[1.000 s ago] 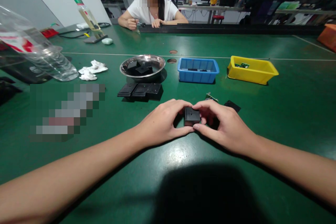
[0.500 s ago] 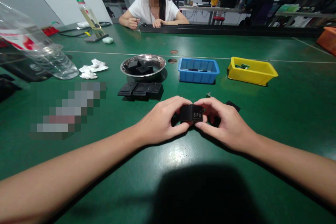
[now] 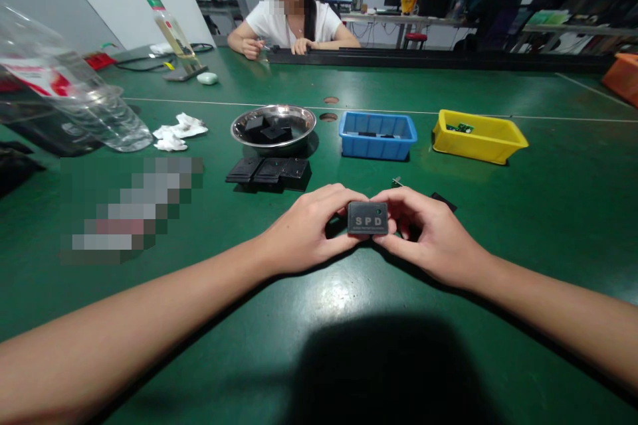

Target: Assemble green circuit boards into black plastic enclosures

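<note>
A small black box (image 3: 367, 218) with the letters SPD on its face is held between both hands above the green table (image 3: 319, 352). My left hand (image 3: 316, 222) pinches its left side, thumb below and fingers above. From the right, my right hand (image 3: 428, 229) grips the same box by its top and bottom edges. Just behind the right hand lie a dark flat piece (image 3: 443, 201) and a small metal-and-green part (image 3: 397, 182), both partly hidden. Flat black pieces (image 3: 269, 172) sit in stacks beyond the left hand.
A steel bowl (image 3: 274, 108) holds black cases. Right of it stand a blue bin (image 3: 377, 146) and a yellow bin (image 3: 478, 144) with green boards. Plastic bottles (image 3: 119, 123) and crumpled tissue (image 3: 179, 127) are at left. A person (image 3: 294, 20) sits across the table.
The box has turned in my fingers, so its SPD face now points at the camera with a small hole showing. Both hands stay nearly in place.
</note>
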`<state>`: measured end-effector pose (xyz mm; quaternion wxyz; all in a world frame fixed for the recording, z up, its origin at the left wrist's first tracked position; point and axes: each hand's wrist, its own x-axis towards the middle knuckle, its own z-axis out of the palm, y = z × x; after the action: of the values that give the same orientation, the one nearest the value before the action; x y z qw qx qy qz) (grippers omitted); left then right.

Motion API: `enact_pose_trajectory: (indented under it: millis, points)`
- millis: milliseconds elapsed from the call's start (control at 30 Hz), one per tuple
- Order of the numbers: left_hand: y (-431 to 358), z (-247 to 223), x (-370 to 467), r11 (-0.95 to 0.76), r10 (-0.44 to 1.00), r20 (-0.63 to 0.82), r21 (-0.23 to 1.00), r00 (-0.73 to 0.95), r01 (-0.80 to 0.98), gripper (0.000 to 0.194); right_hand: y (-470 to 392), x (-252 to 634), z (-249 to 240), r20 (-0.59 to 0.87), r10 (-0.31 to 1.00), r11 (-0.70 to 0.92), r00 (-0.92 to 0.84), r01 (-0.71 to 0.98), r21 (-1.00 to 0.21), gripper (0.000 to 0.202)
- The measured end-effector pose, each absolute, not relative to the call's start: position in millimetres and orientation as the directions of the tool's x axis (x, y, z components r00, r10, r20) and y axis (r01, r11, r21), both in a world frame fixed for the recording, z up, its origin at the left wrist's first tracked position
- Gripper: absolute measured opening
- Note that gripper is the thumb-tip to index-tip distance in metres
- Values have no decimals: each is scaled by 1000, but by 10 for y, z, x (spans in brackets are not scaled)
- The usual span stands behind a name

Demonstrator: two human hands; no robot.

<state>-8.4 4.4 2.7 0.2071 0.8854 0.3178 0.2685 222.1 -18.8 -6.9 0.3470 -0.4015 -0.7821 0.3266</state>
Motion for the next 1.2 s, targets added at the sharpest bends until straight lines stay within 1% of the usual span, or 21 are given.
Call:
enact_pose_trajectory:
  millis: [167,267,333,433,500,533,767,1200]
  points:
    - [35,30,-72,-691,693,323,553,644,466,28,-181,2242,-69,310,843,506,-440,449,-736,31]
    - [39,22,-64,-685,700,327,560,635,466,30,-187,2230,-78,292,852,474,-434,403,-783,32]
    - [42,19,-60,-680,702,328,572,633,459,30,-206,2199,-78,257,876,401,-409,318,-859,32]
    - [43,20,-57,-671,702,317,594,638,444,29,-248,2132,-67,159,915,217,-372,118,-969,34]
    - [42,23,-58,-672,698,312,598,645,437,28,-270,2099,-58,96,921,113,-377,22,-993,36]
    - [40,25,-59,-674,695,312,598,648,435,28,-275,2092,-54,78,919,85,-386,2,-996,37]
    - [30,38,-66,-678,691,312,592,652,435,29,-242,2151,-52,54,892,77,-448,34,-996,38]
    - [36,49,-78,-685,683,302,582,665,440,31,-245,2158,-55,59,889,87,-455,41,-995,39]
